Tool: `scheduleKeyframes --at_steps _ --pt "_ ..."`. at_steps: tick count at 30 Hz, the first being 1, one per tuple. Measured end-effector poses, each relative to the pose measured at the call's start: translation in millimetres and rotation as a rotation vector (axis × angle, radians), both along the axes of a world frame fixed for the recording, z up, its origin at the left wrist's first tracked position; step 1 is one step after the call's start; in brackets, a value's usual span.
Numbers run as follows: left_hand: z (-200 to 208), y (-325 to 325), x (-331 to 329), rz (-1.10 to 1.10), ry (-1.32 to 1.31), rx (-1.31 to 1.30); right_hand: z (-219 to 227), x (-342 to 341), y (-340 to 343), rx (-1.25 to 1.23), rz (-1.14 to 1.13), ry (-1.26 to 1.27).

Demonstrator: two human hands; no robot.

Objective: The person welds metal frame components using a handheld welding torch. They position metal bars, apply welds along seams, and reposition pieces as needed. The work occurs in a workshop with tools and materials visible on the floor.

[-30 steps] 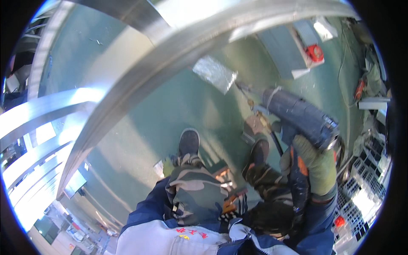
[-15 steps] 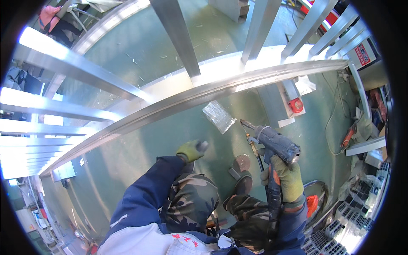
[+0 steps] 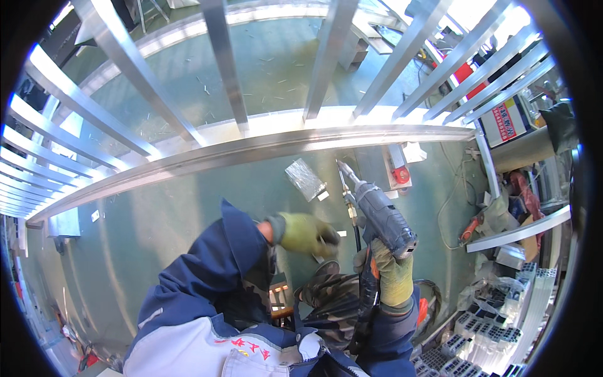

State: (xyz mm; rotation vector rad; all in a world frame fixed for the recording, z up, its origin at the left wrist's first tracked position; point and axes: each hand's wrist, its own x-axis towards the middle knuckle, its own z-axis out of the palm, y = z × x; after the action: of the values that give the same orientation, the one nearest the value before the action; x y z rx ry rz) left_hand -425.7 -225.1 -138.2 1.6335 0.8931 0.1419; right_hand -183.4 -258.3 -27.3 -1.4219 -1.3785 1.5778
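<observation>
In a yellow-green glove, my right hand [image 3: 392,276] is wrapped round the handle of a grey pistol-shaped power tool [image 3: 383,217]. Its tapering metal nozzle points away from me, toward the railing. Alongside the tool runs a thin torch with brass fittings [image 3: 350,204] and a dark hose; an orange piece shows by the grip. Lower left of the tool, my gloved left hand [image 3: 304,235] hovers over my knees, apart from it. Its fingers are smeared by motion, so whatever they hold cannot be made out. Beyond both hands lies the railing's metal bottom rail [image 3: 264,149].
Upright metal bars [image 3: 226,69] rise from the rail. A clear plastic packet [image 3: 304,179] lies on the green floor, left of a red round object [image 3: 401,176]. A red-handled tool [image 3: 470,229] and a curved metal strip [image 3: 521,231] are at right. Stacked metal profiles [image 3: 496,330] fill the lower right.
My left hand has moved right, closer to the power tool. My right hand still grips the tool, which appears further left as the view has shifted. The round disc near my foot no longer shows.
</observation>
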Motion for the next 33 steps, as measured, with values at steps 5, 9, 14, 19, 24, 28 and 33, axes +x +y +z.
scheduleKeyframes --at_steps 5,9,14,19,24,28,33 --pt "17 -66 55 -0.417 -0.376 -0.132 41 -52 -6 0.072 0.013 -0.077" --pt "7 -86 79 -0.546 -0.86 -0.231 56 -102 -3 0.137 0.026 -0.156" --pt "2 -113 86 -0.314 -1.169 -0.057 41 -140 5 0.187 0.076 -0.35" --pt "-6 -107 69 -0.324 -1.076 -0.02 20 -165 9 0.341 0.075 -0.454" --pt "-14 -100 61 -0.295 -1.066 0.016 12 -177 19 0.493 0.191 -0.63" --pt "-48 -107 84 -0.272 -1.27 -0.026 11 -192 25 0.689 0.24 -0.832" --pt "-34 -101 68 -0.366 -1.116 0.022 13 -196 24 0.581 0.228 -0.847"
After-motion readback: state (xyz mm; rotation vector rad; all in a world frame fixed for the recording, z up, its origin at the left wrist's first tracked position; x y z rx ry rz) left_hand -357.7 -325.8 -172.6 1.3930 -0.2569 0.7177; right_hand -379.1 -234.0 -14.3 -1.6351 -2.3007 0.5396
